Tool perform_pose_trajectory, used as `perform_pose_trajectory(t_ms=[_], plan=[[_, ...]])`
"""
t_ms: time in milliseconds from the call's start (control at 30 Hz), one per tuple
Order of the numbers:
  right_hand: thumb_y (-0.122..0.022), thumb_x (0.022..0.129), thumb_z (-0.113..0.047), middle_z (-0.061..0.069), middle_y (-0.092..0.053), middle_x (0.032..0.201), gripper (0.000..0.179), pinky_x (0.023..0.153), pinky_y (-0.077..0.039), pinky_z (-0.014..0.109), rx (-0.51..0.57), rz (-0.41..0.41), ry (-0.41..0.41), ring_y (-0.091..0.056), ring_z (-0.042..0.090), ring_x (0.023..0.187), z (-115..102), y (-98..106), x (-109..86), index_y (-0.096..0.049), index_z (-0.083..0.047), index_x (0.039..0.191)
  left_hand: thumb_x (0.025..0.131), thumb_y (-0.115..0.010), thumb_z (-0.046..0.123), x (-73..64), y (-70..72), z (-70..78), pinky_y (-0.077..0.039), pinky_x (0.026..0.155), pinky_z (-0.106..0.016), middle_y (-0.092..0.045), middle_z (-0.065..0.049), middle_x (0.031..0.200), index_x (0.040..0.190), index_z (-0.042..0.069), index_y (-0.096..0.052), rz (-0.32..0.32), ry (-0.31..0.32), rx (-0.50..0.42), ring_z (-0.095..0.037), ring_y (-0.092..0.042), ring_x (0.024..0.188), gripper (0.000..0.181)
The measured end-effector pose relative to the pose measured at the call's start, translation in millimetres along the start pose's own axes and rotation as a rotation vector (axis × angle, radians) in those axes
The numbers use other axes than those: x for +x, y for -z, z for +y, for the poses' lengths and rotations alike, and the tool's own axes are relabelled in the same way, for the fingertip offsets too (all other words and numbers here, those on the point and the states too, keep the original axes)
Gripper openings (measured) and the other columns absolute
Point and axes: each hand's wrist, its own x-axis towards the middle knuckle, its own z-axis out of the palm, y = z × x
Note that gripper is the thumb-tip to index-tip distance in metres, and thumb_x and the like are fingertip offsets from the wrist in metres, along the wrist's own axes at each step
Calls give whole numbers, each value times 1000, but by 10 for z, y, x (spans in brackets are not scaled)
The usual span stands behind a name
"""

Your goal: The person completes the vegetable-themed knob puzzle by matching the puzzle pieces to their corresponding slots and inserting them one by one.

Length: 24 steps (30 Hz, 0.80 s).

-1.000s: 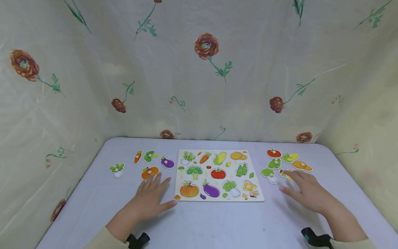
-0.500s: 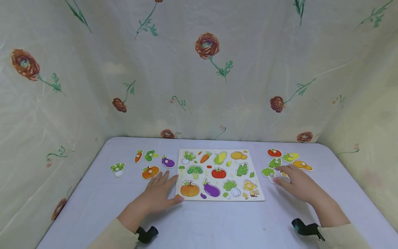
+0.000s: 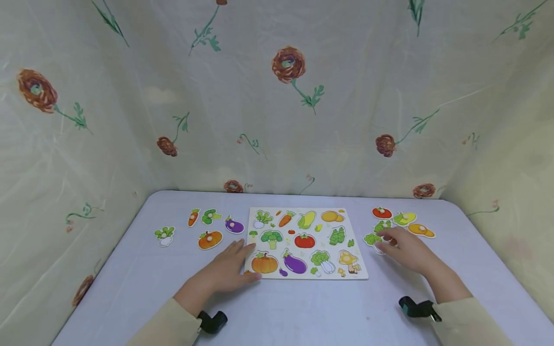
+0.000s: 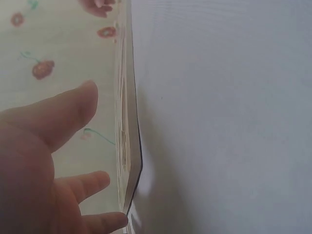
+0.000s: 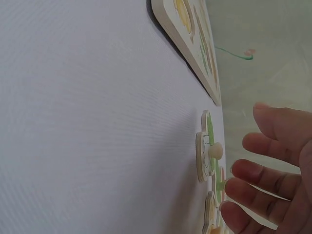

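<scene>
In the head view my left hand (image 3: 225,269) is at the lower left corner of the white vegetable puzzle board (image 3: 303,276), its fingers extended. The left wrist view shows the thumb and fingers apart beside the board's edge (image 4: 132,122); whether they touch it I cannot tell. My right hand (image 3: 409,250) hovers over the pieces on the right, thumb and fingers loosely bent with a gap between them. Nearest its thumb lies the bok choy piece (image 3: 372,239), whose round knob (image 5: 215,150) stands free in the right wrist view. The hand hides the mushroom piece in the head view.
Tomato (image 3: 382,213), corn (image 3: 404,219) and potato (image 3: 421,230) pieces lie beyond the right hand. Carrot (image 3: 193,217), broccoli (image 3: 210,216), eggplant (image 3: 234,225), pumpkin (image 3: 209,240) and radish (image 3: 165,236) pieces lie left of the board. A flowered curtain (image 3: 337,144) closes the back.
My left hand has moved right, off the pumpkin piece, to the board's corner. My right hand has shifted left from the mushroom piece towards the bok choy piece, its fingers bending more.
</scene>
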Motion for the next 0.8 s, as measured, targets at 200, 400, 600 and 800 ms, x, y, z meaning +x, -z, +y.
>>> perform_pose_trajectory(t_ms=[200,400,600,800], plan=[[-69,93,-26,11,-65,99,36,72,-51,33,14,-35,15,-54,21,85,42,-28,102,-67,-2,119,86,-64,63,20,-5,-7,-25,122,-57,-21,-11,166,156,23,-33,4,17,-29,-33,-16,155,86],[-69,93,-25,7,-62,92,34,69,-48,29,29,-58,-15,-53,19,82,112,-87,195,-66,-2,118,86,-68,56,42,-11,-10,-27,120,-59,-23,-12,166,154,22,-37,29,36,-33,-34,-17,155,82],[-69,93,-23,8,-62,94,32,70,-48,30,37,-71,-50,-53,21,84,124,-100,223,-66,-2,117,88,-69,50,49,-13,-2,-28,120,-59,-25,-14,165,153,19,-40,43,33,-14,-35,-18,154,78],[-69,92,-17,9,-62,95,27,71,-48,32,42,-76,-66,-54,22,85,141,-125,237,-67,-2,115,88,-69,49,57,-26,-15,-28,120,-58,-25,-12,165,153,21,-40,44,38,-9,-34,-18,155,77]])
